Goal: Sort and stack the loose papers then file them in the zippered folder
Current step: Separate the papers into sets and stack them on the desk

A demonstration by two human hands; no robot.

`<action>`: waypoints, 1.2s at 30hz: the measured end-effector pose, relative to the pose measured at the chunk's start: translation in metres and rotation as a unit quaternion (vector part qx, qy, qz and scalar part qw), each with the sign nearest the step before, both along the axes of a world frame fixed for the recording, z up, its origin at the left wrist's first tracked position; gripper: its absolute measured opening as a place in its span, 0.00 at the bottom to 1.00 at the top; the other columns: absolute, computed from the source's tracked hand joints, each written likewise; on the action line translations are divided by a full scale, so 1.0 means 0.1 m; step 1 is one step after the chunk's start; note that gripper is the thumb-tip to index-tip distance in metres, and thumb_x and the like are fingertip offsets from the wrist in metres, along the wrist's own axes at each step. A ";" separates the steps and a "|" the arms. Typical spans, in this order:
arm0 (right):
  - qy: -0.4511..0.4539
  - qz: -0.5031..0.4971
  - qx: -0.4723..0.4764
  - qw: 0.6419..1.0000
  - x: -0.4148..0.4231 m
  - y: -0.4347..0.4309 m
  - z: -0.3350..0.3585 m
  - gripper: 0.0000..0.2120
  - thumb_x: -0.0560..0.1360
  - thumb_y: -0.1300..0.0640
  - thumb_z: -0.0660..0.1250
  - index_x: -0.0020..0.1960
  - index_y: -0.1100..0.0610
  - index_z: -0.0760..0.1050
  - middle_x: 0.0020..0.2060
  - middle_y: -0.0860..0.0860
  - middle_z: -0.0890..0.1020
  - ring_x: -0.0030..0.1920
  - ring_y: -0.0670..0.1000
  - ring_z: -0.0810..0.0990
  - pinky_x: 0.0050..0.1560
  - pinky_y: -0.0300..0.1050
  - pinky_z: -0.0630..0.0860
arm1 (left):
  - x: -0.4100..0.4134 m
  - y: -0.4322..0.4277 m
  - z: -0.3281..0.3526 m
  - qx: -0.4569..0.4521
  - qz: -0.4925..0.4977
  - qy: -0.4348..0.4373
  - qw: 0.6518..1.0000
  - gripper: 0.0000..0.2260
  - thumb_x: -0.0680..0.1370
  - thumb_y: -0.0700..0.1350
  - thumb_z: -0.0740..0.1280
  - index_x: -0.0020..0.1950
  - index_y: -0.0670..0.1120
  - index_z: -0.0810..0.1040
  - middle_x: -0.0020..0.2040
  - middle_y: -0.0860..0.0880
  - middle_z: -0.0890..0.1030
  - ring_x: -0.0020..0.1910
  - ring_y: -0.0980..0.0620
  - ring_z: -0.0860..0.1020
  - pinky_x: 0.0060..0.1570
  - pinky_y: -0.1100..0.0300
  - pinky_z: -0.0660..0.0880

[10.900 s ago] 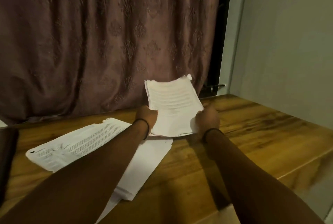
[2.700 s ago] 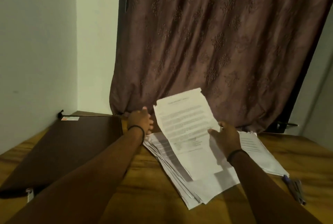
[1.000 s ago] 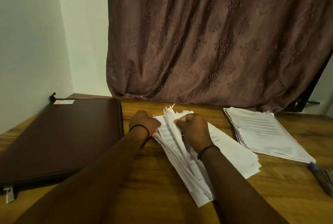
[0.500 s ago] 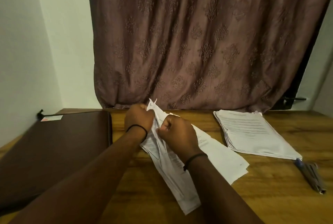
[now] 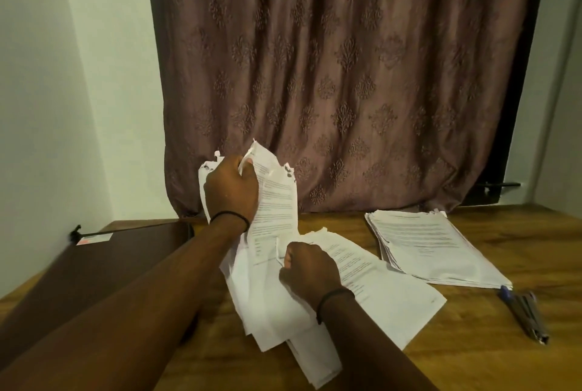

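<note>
Wooden table (image 5: pixel 491 343) before mauve curtain (image 5: pixel 346 75)

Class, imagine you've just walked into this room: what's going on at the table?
A person is sorting papers at a wooden table. The left hand grips raised sheets near their top, holding them up from a loose pile, and the right hand pinches the edge of a sheet in that pile. A neat stack lies to the right, apart from the pile, with a pen beside it. The zippered folder lies flat on the left, untouched.
</note>
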State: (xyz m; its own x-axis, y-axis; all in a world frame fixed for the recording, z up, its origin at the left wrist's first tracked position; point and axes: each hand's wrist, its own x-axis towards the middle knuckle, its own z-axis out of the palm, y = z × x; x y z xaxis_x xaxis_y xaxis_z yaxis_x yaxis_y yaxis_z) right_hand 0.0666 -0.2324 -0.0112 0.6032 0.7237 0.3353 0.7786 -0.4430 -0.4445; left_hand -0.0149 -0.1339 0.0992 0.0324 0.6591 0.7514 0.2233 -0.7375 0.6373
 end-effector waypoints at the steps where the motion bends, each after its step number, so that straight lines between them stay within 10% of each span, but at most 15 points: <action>1: 0.005 -0.008 0.007 1.000 0.01 -0.01 0.00 0.02 0.73 0.54 0.66 0.43 0.51 0.73 0.43 0.50 0.82 0.45 0.52 0.80 0.49 0.47 0.78 | -0.02 0.00 0.02 0.002 -0.003 -0.007 1.000 0.13 0.81 0.48 0.63 0.51 0.40 0.81 0.48 0.41 0.83 0.44 0.46 0.79 0.43 0.61 0.68; 9: -0.052 -0.031 0.059 0.996 -0.03 -0.07 0.13 0.05 0.76 0.55 0.62 0.48 0.56 0.73 0.45 0.53 0.82 0.43 0.54 0.79 0.44 0.45 0.74 | -0.24 0.19 -0.08 -0.020 0.008 0.068 0.997 0.14 0.82 0.47 0.59 0.59 0.37 0.76 0.54 0.35 0.80 0.54 0.36 0.77 0.49 0.53 0.70; 13: -0.100 0.020 0.031 0.994 -0.17 -0.05 0.10 0.07 0.78 0.56 0.58 0.50 0.56 0.74 0.47 0.55 0.82 0.45 0.56 0.80 0.44 0.47 0.74 | -0.37 0.36 -0.28 -0.187 0.020 0.104 0.977 0.14 0.81 0.43 0.62 0.61 0.36 0.77 0.60 0.33 0.78 0.59 0.33 0.75 0.58 0.48 0.72; 28: -0.106 0.024 -0.027 0.994 -0.19 -0.03 0.00 0.05 0.77 0.57 0.59 0.50 0.54 0.73 0.47 0.53 0.82 0.48 0.56 0.80 0.43 0.45 0.70 | -0.71 0.38 0.26 -0.009 0.067 -0.038 0.997 0.11 0.83 0.46 0.57 0.57 0.38 0.70 0.47 0.36 0.80 0.44 0.36 0.77 0.38 0.54 0.64; 36: -0.051 -0.085 0.174 0.980 -0.16 -0.13 0.29 0.11 0.80 0.53 0.63 0.59 0.57 0.74 0.49 0.55 0.84 0.45 0.54 0.82 0.45 0.42 0.78 | -0.86 0.19 0.76 0.055 0.069 -0.130 0.988 0.13 0.83 0.47 0.57 0.58 0.37 0.69 0.46 0.40 0.81 0.39 0.48 0.74 0.37 0.59 0.66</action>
State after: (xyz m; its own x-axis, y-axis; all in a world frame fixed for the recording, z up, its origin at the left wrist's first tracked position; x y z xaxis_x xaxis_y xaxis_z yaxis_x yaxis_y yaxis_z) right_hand 0.0508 -0.2454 0.0175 0.6555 0.4474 0.6084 0.7550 -0.4061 -0.5149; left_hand -0.1008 -0.1145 0.1747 -0.2555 0.5582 0.7894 0.1649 -0.7794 0.6045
